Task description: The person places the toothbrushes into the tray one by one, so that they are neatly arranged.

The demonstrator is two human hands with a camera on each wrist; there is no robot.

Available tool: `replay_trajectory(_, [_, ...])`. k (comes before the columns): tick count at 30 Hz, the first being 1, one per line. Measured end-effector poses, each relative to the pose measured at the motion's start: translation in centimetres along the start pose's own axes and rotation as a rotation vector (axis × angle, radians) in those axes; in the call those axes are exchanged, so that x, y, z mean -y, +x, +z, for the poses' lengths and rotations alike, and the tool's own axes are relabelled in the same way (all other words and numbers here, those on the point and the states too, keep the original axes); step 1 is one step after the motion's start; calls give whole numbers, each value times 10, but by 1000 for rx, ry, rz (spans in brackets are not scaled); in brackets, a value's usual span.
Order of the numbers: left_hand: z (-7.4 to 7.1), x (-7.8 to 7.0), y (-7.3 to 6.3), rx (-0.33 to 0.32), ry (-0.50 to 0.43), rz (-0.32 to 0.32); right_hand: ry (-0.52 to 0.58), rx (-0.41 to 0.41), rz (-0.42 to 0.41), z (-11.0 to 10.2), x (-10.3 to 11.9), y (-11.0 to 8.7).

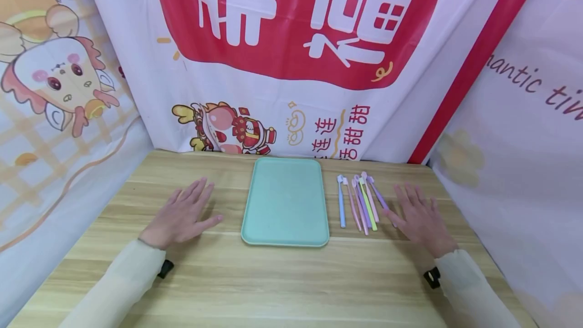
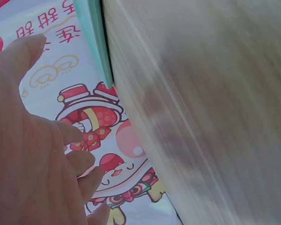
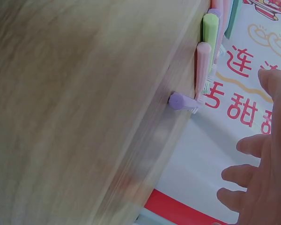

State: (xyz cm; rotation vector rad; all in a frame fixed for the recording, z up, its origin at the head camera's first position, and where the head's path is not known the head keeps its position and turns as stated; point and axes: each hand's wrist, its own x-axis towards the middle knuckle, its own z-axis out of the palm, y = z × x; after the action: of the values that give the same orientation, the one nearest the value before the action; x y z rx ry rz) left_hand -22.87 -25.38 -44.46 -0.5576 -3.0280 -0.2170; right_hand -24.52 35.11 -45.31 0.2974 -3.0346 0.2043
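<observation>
A pale green rectangular tray (image 1: 287,201) lies on the wooden table, with nothing on it. Just right of it several toothbrushes (image 1: 358,205) in blue, pink, purple and lime lie side by side, bristle heads toward the back. To the tray's left, my left hand (image 1: 182,215) is spread over the table, fingers apart and holding nothing. My right hand (image 1: 420,219) is spread likewise, its thumb close by the rightmost purple toothbrush (image 1: 379,192). In the right wrist view, handle ends of the purple toothbrush (image 3: 181,101) and the lime toothbrush (image 3: 210,29) show near that hand.
Behind the table hangs a white and red printed curtain (image 1: 282,72). Printed cloth walls (image 1: 59,90) close off the left and right sides. The wooden tabletop (image 1: 291,287) stretches in front of the tray between both sleeves. A dark strap piece sits at each wrist.
</observation>
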Motion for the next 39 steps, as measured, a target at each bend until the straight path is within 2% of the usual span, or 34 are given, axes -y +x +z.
replay_trajectory(10, [-1,-13,7,39,-30,49,-37,-22,-43,-4,2,11])
replay_trajectory(15, [0,-21,11,67,-42,85,52,10,-33,-9,4,17])
replay_trajectory(22, [4,-33,16,117,-85,112,158,-8,-37,-12,5,27])
replay_trajectory(30, [11,-45,22,200,-152,132,250,79,50,-12,5,41])
replay_trajectory(39, [18,-54,26,219,-141,157,314,106,63,-4,-5,51])
